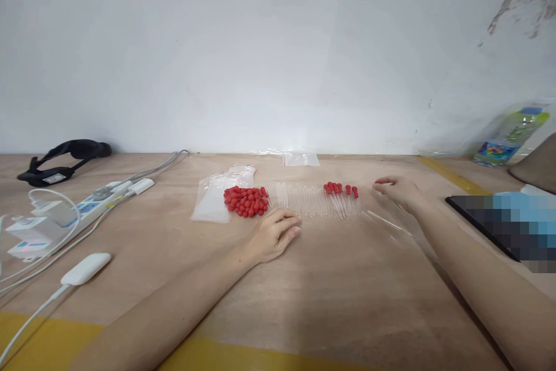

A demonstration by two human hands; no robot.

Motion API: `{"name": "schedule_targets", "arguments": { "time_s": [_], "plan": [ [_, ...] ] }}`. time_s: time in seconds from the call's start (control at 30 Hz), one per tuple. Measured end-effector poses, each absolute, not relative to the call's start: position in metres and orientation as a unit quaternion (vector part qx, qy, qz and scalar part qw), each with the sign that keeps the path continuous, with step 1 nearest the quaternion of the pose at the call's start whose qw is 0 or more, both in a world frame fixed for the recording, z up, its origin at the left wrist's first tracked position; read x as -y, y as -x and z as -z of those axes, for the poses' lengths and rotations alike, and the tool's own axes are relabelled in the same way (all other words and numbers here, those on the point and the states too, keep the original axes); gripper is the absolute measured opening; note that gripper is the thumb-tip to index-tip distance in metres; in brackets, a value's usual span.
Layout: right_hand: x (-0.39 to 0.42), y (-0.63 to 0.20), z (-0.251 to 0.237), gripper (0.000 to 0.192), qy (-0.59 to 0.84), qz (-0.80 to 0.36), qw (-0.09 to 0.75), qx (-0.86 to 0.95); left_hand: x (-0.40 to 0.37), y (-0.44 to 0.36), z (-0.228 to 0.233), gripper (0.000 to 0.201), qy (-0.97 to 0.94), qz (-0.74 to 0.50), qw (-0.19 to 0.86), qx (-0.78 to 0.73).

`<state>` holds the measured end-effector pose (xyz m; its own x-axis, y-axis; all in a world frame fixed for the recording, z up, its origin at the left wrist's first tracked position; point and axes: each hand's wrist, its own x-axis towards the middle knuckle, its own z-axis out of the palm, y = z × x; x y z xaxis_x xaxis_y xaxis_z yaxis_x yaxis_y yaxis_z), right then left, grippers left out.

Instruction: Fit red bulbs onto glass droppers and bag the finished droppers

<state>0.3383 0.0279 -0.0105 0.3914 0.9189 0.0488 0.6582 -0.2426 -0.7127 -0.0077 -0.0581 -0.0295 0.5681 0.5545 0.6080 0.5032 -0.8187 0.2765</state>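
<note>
My left hand (pixel 274 235) rests on the table with loosely bent fingers, thumb a little apart, nothing seen in it. Just beyond it is a pile of red rubber bulbs (pixel 245 202). A row of clear dropper tubes (pixel 299 199) lies beside the pile. At the row's right end, several droppers with red bulbs (pixel 341 190) on top lie side by side. My right hand (pixel 397 191), to their right, pinches a red rubber bulb (pixel 377 182) at its fingertips; the fingers hide most of it. Below that hand, a thin clear tube (pixel 391 223) shows blurred.
Clear plastic bags (pixel 211 203) lie under and left of the bulbs, another bag (pixel 302 159) by the wall. At left are a power strip (pixel 89 209) with cables, a white device (pixel 86 268) and a black strap (pixel 65 162). A bottle (pixel 506 136) and dark-edged tablet (pixel 478 223) are at right.
</note>
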Motion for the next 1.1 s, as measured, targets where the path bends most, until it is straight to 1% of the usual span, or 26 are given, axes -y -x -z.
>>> {"name": "schedule_targets", "arguments": {
  "time_s": [0.1,0.2,0.4,0.63,0.83,0.97,1.1],
  "plan": [
    [-0.027,-0.332,0.022,0.036,0.765,-0.180,0.285,0.549,0.059,0.007,0.029,0.026,-0.885,-0.352,0.035,-0.302],
    [-0.029,-0.324,0.032,0.039,0.761,-0.129,0.253,0.583,0.059,0.007,0.028,0.026,-0.886,-0.349,0.034,-0.303],
    [-0.029,-0.317,0.028,0.049,0.772,-0.089,0.262,0.572,0.060,0.007,0.027,0.025,-0.886,-0.346,0.037,-0.307],
    [-0.021,-0.330,0.007,0.032,0.754,-0.142,0.267,0.583,0.059,0.007,0.027,0.026,-0.887,-0.341,0.037,-0.310],
    [-0.012,-0.306,0.008,0.035,0.740,-0.179,0.193,0.619,0.061,0.006,0.026,0.025,-0.886,-0.336,0.034,-0.316],
    [-0.011,-0.295,0.010,0.029,0.751,-0.198,0.188,0.601,0.060,0.006,0.027,0.025,-0.887,-0.334,0.029,-0.318],
    [-0.010,-0.291,0.008,0.027,0.763,-0.189,0.191,0.588,0.059,0.006,0.028,0.025,-0.887,-0.334,0.029,-0.319]
  ]
}}
